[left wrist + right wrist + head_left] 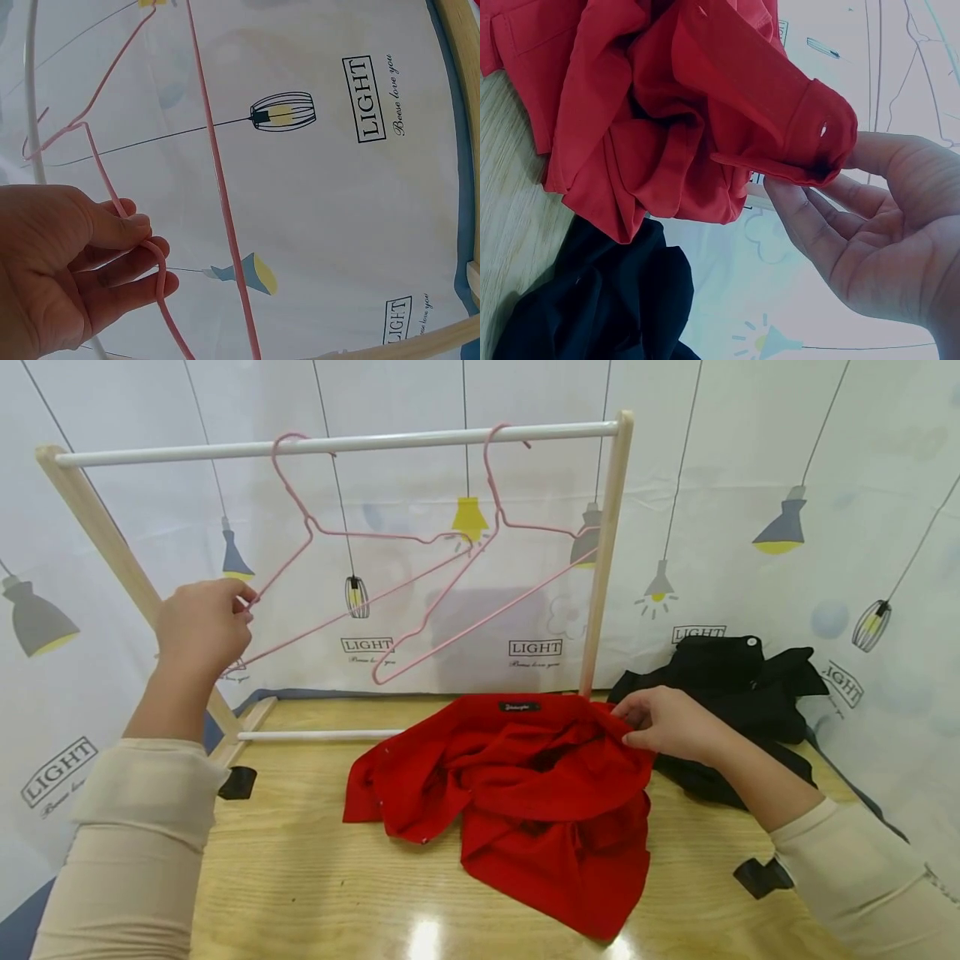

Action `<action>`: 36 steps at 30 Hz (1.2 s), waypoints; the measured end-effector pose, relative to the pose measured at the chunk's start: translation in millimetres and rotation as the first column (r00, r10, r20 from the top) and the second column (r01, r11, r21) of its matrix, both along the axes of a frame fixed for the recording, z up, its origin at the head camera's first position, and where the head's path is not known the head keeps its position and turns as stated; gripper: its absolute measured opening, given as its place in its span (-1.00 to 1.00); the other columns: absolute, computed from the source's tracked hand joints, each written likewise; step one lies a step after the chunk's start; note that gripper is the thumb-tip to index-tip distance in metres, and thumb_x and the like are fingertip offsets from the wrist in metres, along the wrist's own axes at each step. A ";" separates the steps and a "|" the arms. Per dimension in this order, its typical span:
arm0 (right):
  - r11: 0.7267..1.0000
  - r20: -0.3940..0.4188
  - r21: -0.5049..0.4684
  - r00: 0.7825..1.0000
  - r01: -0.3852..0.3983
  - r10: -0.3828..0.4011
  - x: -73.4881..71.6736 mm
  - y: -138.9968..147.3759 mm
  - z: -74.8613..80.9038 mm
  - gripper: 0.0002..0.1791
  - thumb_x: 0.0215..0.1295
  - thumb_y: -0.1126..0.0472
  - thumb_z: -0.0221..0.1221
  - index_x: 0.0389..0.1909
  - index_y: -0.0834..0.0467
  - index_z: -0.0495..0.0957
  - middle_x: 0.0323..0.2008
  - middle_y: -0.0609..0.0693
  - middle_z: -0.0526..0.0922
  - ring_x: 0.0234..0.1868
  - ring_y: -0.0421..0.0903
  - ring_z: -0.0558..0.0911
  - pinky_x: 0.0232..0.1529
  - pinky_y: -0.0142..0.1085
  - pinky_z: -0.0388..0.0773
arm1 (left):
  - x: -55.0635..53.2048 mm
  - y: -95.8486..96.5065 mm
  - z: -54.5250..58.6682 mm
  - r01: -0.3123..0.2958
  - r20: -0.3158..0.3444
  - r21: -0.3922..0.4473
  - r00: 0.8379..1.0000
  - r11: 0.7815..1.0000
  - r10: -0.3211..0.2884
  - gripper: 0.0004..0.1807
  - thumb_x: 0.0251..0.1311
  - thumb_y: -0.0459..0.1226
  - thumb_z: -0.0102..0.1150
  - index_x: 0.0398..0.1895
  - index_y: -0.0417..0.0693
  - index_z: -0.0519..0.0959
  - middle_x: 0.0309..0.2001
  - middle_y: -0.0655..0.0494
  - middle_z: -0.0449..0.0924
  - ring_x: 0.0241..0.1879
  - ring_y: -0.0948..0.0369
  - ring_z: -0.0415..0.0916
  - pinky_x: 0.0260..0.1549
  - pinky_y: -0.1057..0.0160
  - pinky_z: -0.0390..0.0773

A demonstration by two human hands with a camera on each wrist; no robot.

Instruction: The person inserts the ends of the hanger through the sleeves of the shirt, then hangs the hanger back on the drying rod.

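In the head view my left hand (202, 622) holds the left pink wire hanger (300, 547) by its sloping shoulder. Thumb and fingers pinch the wire in the left wrist view, and the hook still sits over the white rail (405, 441). A crumpled red shirt (555, 777) lies on the table, its dark neck label (519, 706) facing up. My right hand (667, 722) grips the shirt at its upper right. Close up in the right wrist view, thumb and fingers pinch a red band (802, 127) with a buttonhole near its rounded end.
A second pink hanger (495, 518) hangs on the rail, toward the right wooden post (609, 552). Behind my right hand lies a heap of black clothing (727, 710) with a white button. Black tape pieces (237, 782) mark the wooden tabletop (315, 877). A lamp-patterned cloth (697, 485) backs everything.
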State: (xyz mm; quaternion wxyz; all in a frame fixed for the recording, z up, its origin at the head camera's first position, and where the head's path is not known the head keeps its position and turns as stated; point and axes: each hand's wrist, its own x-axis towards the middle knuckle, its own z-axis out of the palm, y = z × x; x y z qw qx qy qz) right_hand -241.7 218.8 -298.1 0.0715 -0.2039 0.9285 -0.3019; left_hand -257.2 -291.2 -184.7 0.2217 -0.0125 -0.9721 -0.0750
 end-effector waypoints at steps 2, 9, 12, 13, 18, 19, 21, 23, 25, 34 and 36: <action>1.000 -0.002 0.000 1.000 -0.002 0.002 0.0 -0.3 -0.4 -0.69 0.19 0.35 0.29 -0.03 0.34 0.58 -0.29 0.05 0.66 -0.29 -0.04 0.60 -0.30 -0.21 0.61 | 1.4 0.6 1.6 -0.001 -0.013 0.000 1.000 1.000 0.001 -0.73 0.26 -0.43 0.02 0.00 -0.31 0.54 -0.15 -0.32 0.61 -0.15 -0.28 0.48 -0.24 -0.21 0.42; 1.000 0.014 0.004 1.000 0.013 -0.013 -0.2 -0.6 -3.0 -0.71 0.20 0.37 0.26 -0.05 0.33 0.58 -0.32 0.03 0.66 -0.31 -0.06 0.59 -0.30 -0.23 0.60 | 8.0 -1.0 7.0 -0.013 -0.035 0.045 0.999 0.999 0.015 -0.72 0.29 -0.42 0.01 0.02 -0.32 0.52 -0.10 -0.34 0.58 -0.09 -0.30 0.44 -0.18 -0.24 0.41; 1.000 0.011 0.009 1.000 0.014 -0.014 -0.3 -0.6 -4.2 -0.72 0.20 0.38 0.26 -0.06 0.33 0.59 -0.33 0.02 0.66 -0.32 -0.07 0.59 -0.30 -0.24 0.60 | 11.2 -3.0 6.6 -0.020 -0.033 0.057 0.999 0.998 0.022 -0.72 0.29 -0.41 0.01 0.04 -0.31 0.52 -0.09 -0.32 0.58 -0.07 -0.28 0.42 -0.16 -0.23 0.40; 1.000 0.011 0.007 1.000 0.013 -0.013 0.0 -1.0 -4.2 -0.72 0.20 0.37 0.26 -0.06 0.33 0.59 -0.33 0.02 0.66 -0.32 -0.07 0.59 -0.30 -0.24 0.60 | 12.4 -3.9 6.1 -0.019 -0.036 0.058 0.999 0.998 0.021 -0.72 0.29 -0.41 0.01 0.03 -0.31 0.52 -0.09 -0.32 0.58 -0.08 -0.28 0.42 -0.16 -0.23 0.40; 1.000 0.008 -0.007 1.000 0.006 -0.006 0.6 -2.2 -4.1 -0.72 0.19 0.38 0.27 -0.07 0.34 0.59 -0.33 0.02 0.66 -0.33 -0.08 0.59 -0.31 -0.24 0.60 | 18.4 -8.7 1.8 0.002 -0.064 0.045 0.998 0.999 0.001 -0.74 0.27 -0.41 0.02 -0.02 -0.30 0.54 -0.14 -0.30 0.60 -0.15 -0.24 0.47 -0.22 -0.19 0.39; 1.000 0.010 -0.009 1.000 0.006 -0.006 0.9 -2.4 -4.0 -0.72 0.19 0.38 0.27 -0.06 0.34 0.58 -0.33 0.02 0.66 -0.32 -0.08 0.59 -0.31 -0.24 0.60 | 19.7 -9.8 0.6 0.005 -0.068 0.046 0.998 0.999 -0.002 -0.75 0.27 -0.42 0.02 -0.03 -0.30 0.55 -0.15 -0.30 0.60 -0.15 -0.24 0.47 -0.23 -0.19 0.39; 1.000 0.012 -0.009 1.000 0.009 -0.009 1.1 -2.4 -4.2 -0.72 0.20 0.37 0.27 -0.06 0.34 0.58 -0.32 0.03 0.66 -0.32 -0.07 0.59 -0.30 -0.24 0.61 | 22.2 -11.5 -1.8 0.007 -0.067 0.047 0.998 0.999 -0.004 -0.76 0.26 -0.42 0.03 -0.04 -0.31 0.55 -0.16 -0.30 0.60 -0.17 -0.24 0.47 -0.24 -0.20 0.39; 1.000 0.010 -0.007 1.000 0.010 -0.010 1.2 -1.8 -4.6 -0.72 0.20 0.38 0.27 -0.06 0.34 0.58 -0.32 0.03 0.66 -0.32 -0.07 0.59 -0.30 -0.23 0.61 | 25.0 -12.6 -3.7 0.007 -0.068 0.052 0.998 0.999 -0.003 -0.76 0.26 -0.42 0.03 -0.05 -0.31 0.55 -0.17 -0.29 0.61 -0.19 -0.24 0.48 -0.25 -0.19 0.38; 1.000 0.009 -0.004 1.000 0.012 -0.012 1.3 -1.3 -5.2 -0.72 0.20 0.38 0.26 -0.06 0.34 0.58 -0.33 0.03 0.67 -0.32 -0.07 0.59 -0.29 -0.23 0.62 | 27.3 -13.9 -5.5 0.012 -0.079 0.052 0.997 0.999 -0.008 -0.77 0.25 -0.42 0.04 -0.06 -0.29 0.56 -0.19 -0.28 0.61 -0.20 -0.23 0.48 -0.28 -0.18 0.38; 1.000 0.014 -0.016 1.000 0.010 -0.010 2.2 -2.3 -6.6 -0.72 0.20 0.37 0.26 -0.06 0.34 0.58 -0.31 0.03 0.66 -0.32 -0.07 0.58 -0.27 -0.22 0.62 | 35.6 -15.4 -10.8 0.009 -0.081 0.048 0.997 0.999 -0.005 -0.77 0.25 -0.43 0.02 -0.07 -0.30 0.56 -0.20 -0.28 0.61 -0.25 -0.22 0.48 -0.35 -0.15 0.38; 1.000 0.013 -0.014 1.000 0.013 -0.013 2.6 -2.6 -6.9 -0.72 0.20 0.37 0.26 -0.06 0.33 0.59 -0.31 0.03 0.66 -0.32 -0.06 0.57 -0.27 -0.23 0.62 | 37.3 -14.9 -12.2 0.006 -0.077 0.044 0.997 0.999 -0.002 -0.77 0.25 -0.43 0.03 -0.07 -0.30 0.56 -0.20 -0.28 0.61 -0.26 -0.22 0.48 -0.36 -0.15 0.38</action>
